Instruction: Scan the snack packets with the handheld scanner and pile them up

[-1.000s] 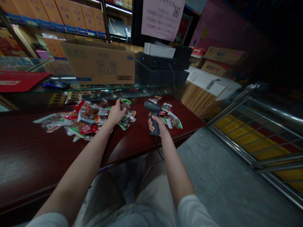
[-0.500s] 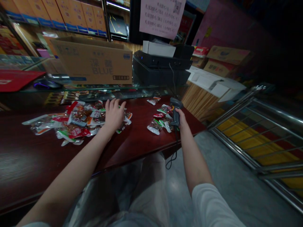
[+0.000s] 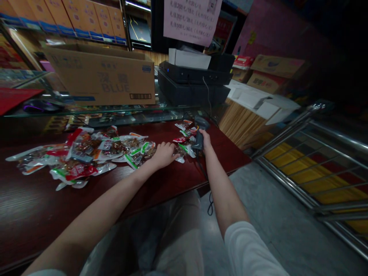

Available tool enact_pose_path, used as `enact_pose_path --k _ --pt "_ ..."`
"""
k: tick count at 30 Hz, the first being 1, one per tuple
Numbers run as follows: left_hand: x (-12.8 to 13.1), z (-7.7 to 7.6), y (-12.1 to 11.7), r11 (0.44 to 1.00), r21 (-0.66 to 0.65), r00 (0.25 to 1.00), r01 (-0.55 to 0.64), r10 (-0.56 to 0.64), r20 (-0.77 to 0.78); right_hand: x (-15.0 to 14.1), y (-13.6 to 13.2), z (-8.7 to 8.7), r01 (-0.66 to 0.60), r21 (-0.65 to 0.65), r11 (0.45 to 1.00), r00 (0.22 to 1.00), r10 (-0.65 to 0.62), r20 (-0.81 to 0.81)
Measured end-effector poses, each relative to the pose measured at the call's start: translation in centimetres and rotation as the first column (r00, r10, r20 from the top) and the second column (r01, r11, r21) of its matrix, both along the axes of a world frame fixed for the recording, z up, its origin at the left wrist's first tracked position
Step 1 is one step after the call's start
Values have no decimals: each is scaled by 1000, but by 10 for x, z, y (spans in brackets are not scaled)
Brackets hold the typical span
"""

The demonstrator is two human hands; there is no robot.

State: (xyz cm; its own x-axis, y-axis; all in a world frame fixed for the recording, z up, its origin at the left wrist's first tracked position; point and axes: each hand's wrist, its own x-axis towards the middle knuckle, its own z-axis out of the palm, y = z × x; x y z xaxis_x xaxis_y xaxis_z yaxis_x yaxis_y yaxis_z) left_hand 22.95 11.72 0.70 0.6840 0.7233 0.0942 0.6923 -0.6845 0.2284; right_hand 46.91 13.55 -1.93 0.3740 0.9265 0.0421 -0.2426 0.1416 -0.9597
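My left hand (image 3: pixel 165 155) is over the dark red tabletop, between two groups of snack packets. Its fingers stretch forward with the thumb apart, and no packet shows in its grasp. To its left lies a heap of clear vacuum packets (image 3: pixel 110 147) with red, green and orange trim. The heap's nearest green-edged packet (image 3: pixel 140 151) is close beside the wrist. My right hand (image 3: pixel 205 141) is wrapped round the handle of a dark barcode scanner (image 3: pixel 199 140), whose head tilts up and away. A smaller group of packets (image 3: pixel 182 138) lies just left of the scanner, partly hidden by it.
A brown cardboard box (image 3: pixel 103 78) and a black cash-register unit (image 3: pixel 192 88) stand on the glass counter (image 3: pixel 120 111) behind. A computer mouse (image 3: pixel 43 106) is at the left. A metal railing (image 3: pixel 310 153) stands right of the desk. The scanner cable (image 3: pixel 211 205) dangles over the front edge.
My left hand has left the heap's right end and moved right towards the smaller group. My right hand carried the scanner right, then slightly back left. The smaller group has gained a green-edged packet.
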Motion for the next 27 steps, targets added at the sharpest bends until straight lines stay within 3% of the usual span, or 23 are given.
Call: enact_pose_path --k 2,5,7,10,13,14,16,18,20,27 --pt "-4 0 11 994 -111 998 -18 26 64 -2 -3 3 73 36 997 995 -70 -73" --pt "-11 -1 23 975 -221 954 -35 98 283 -6 -13 12 108 112 988 983 -89 -159" --pt "-16 -3 31 955 -284 854 -86 217 473 -11 -21 21 125 184 975 978 -90 -191" --pt "-25 -3 41 926 -371 594 -69 336 731 -21 -34 34 116 258 959 968 -51 -247" --pt "-34 -2 50 889 -431 319 155 368 874 -33 -40 45 -92 225 970 946 156 -285" --pt "-36 -2 53 869 -441 258 223 384 887 -38 -40 47 -212 196 957 923 262 -282" --pt "-40 -2 58 839 -453 189 300 413 891 -49 -37 49 -454 126 882 840 471 -269" --pt "-44 -2 62 826 -460 158 326 432 888 -60 -32 47 -613 54 788 754 604 -258" --pt "-47 -3 65 818 -461 151 343 436 887 -68 -28 43 -674 0 739 716 653 -249" --pt "-48 -8 67 873 -447 294 194 383 876 -72 -34 33 -670 -46 741 732 648 -212"
